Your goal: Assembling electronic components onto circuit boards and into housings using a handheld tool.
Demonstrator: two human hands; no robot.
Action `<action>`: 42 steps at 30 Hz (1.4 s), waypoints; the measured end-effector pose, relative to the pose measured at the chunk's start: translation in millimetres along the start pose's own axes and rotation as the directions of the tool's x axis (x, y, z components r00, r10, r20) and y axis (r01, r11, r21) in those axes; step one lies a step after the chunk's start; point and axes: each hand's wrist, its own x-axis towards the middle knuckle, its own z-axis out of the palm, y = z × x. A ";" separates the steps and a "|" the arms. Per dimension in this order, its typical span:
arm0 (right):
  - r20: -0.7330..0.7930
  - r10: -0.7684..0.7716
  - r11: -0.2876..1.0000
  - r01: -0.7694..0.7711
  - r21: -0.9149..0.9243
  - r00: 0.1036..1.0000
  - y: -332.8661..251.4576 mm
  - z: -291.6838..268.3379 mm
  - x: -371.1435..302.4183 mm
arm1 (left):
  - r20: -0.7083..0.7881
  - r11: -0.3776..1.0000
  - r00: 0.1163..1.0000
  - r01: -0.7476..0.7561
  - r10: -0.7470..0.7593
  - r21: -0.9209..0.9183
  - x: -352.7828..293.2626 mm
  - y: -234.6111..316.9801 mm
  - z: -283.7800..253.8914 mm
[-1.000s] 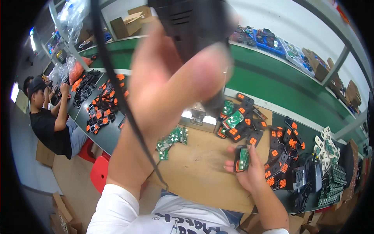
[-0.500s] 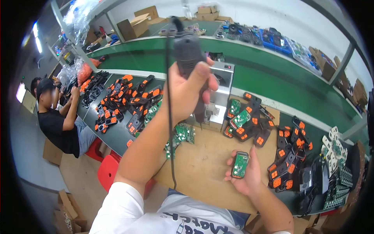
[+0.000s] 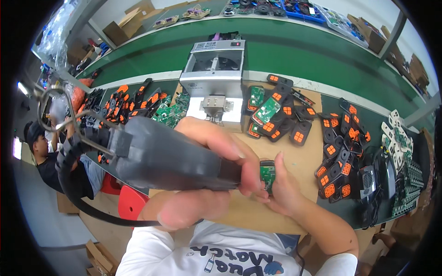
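My left hand (image 3: 225, 142) is wrapped round a black electric screwdriver (image 3: 170, 158) that lies almost level, close to the camera. Its metal hanging loop (image 3: 69, 112) and black cord (image 3: 87, 207) trail off at the left, while my fingers hide its tip. Beyond it, my right hand (image 3: 287, 191) grips a small black casing with a green circuit board (image 3: 268, 173) in it. The screwdriver's front end is over or close to this board; contact cannot be made out. Partly covered by my left hand, a brown work mat (image 3: 294, 158) lies underneath.
A silver machine (image 3: 214, 87) with a windowed top stands behind. Black casings with orange buttons (image 3: 299, 131) are heaped to its right, with another pile (image 3: 343, 152) farther right. Loose green boards (image 3: 170, 112) lie left. A person in black (image 3: 69, 165) sits at far left.
My left hand has brought the screwdriver down and turned it from upright to nearly level. My right hand has moved slightly up and left with the board and casing. The view has shifted.
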 end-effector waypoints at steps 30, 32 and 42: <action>0.001 -0.327 0.945 0.327 -0.010 0.945 -34.3 6.0 -8.4 | -0.119 0.913 0.985 -0.067 0.124 0.402 36.3 32.9 -7.1; 0.016 -0.426 0.897 0.425 -0.118 0.904 -51.0 -1.4 -10.2 | -0.026 0.787 0.989 -0.100 0.146 0.609 38.2 42.0 -18.5; 0.349 -0.806 -0.324 0.137 -0.936 0.478 -108.4 -13.9 -8.1 | -0.006 -0.136 0.979 -0.022 -0.205 0.990 -31.8 33.2 -93.3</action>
